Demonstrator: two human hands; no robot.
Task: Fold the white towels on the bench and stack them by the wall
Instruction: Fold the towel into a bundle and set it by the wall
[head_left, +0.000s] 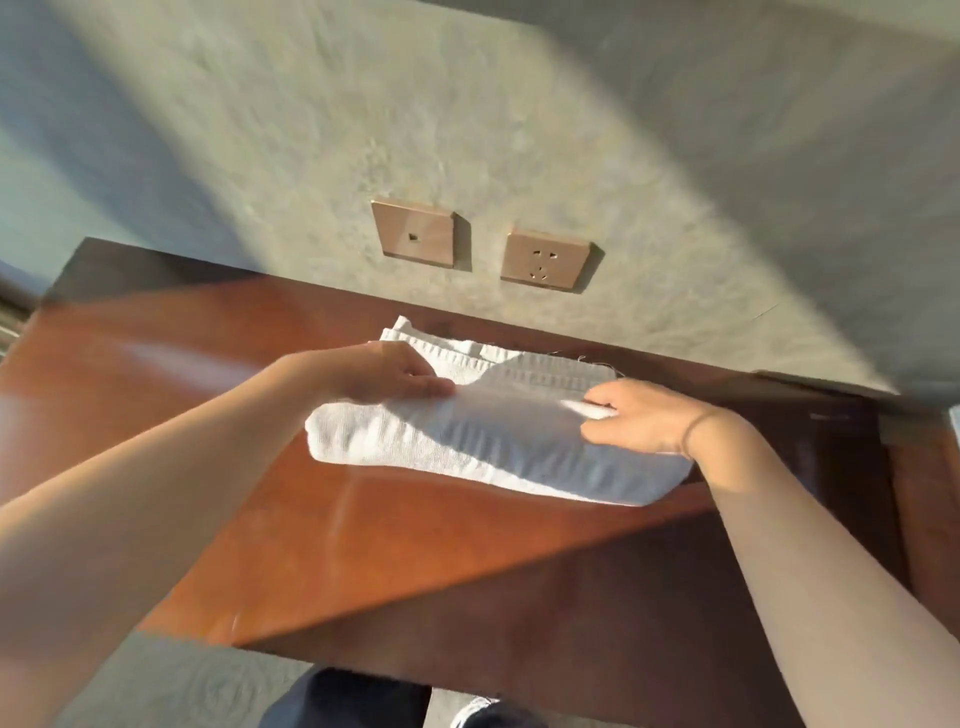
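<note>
Folded white terry towel (483, 447) held at both ends: left hand (387, 371) and right hand (631, 421) each pinch it. It overlaps the folded white towels (498, 356) by the grey wall (415, 130) on the reddish-brown wooden table (311, 530). Stacking appears nearly done.

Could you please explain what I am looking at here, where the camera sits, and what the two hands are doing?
There is no machine here: a person wears a camera on the head, so the single picture looks forward and down at their own bare arms. A reddish wooden bench stands against a grey wall that carries two socket plates. On the bench lie white towels, the top one folded, near the wall. The left hand holds the towel's far left edge. The right hand has a pinching grip on a fold at the right side. A dark shoe shows below the bench.
</note>
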